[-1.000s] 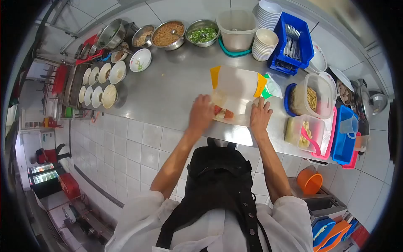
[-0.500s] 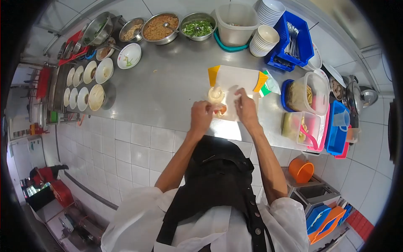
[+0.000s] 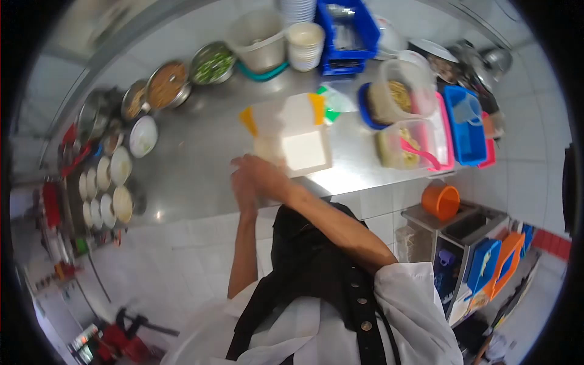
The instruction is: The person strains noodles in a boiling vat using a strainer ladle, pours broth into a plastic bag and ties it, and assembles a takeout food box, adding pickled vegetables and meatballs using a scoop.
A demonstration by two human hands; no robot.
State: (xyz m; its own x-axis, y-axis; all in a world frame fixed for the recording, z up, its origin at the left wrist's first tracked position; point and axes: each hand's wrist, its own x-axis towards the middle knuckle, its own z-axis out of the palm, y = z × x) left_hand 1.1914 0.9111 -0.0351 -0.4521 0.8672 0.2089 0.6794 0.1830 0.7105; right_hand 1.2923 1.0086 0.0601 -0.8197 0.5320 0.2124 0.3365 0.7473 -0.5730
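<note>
An open paper box point(image 3: 304, 152) with yellow side flaps lies on the steel counter point(image 3: 201, 158), its bare inside showing on the right. At its left front corner my right hand point(image 3: 266, 175) reaches across and overlaps my left hand point(image 3: 243, 191). Both are smeared by motion, and the fingers are too blurred to read; whatever they may hold is hidden. The small cup and red packet seen earlier cannot be made out. A green and white packet point(image 3: 334, 103) rests by the box's right flap.
Small bowls point(image 3: 123, 204) stand in rows at left. Metal bowls of food point(image 3: 167, 85), a tub point(image 3: 258, 39), stacked bowls point(image 3: 304, 45) and a blue cutlery bin point(image 3: 348, 36) line the back. Food containers point(image 3: 404, 143) and a blue tray point(image 3: 465, 131) are at right.
My hands were apart over the box; now they overlap at its left front corner, with my right hand moved left. The red packet and cup no longer show. The whole view has shifted and turned.
</note>
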